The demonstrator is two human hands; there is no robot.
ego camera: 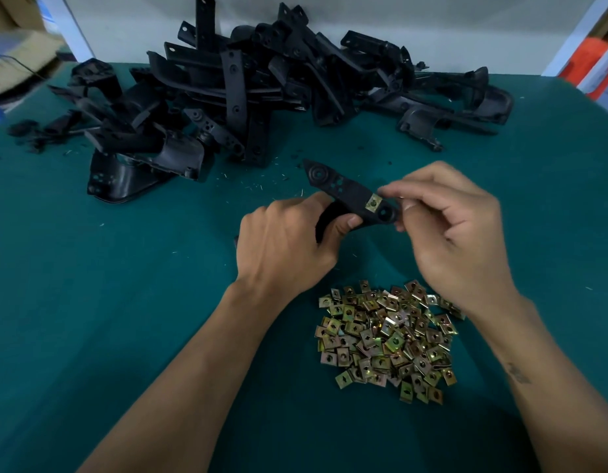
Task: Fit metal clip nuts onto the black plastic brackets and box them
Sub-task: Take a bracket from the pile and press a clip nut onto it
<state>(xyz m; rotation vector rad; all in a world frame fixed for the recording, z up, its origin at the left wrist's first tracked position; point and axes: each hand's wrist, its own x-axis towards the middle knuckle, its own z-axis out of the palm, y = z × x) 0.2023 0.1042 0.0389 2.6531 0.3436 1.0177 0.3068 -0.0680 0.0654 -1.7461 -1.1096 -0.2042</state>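
Dim even overhead light, soft shadows under the forearms, wide-angle bending at edges, blurred left corner

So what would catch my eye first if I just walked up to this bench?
Probably the two hands at the centre: the left hand grips a black bracket while the right hand pinches at a brass-coloured clip nut on it. Then the shiny heap of clip nuts nearest you, and the big tangle of black brackets at the back of the green table.

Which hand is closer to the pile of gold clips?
Right. The right hand hovers just above the pile of clips; the left hand is farther off to its left.
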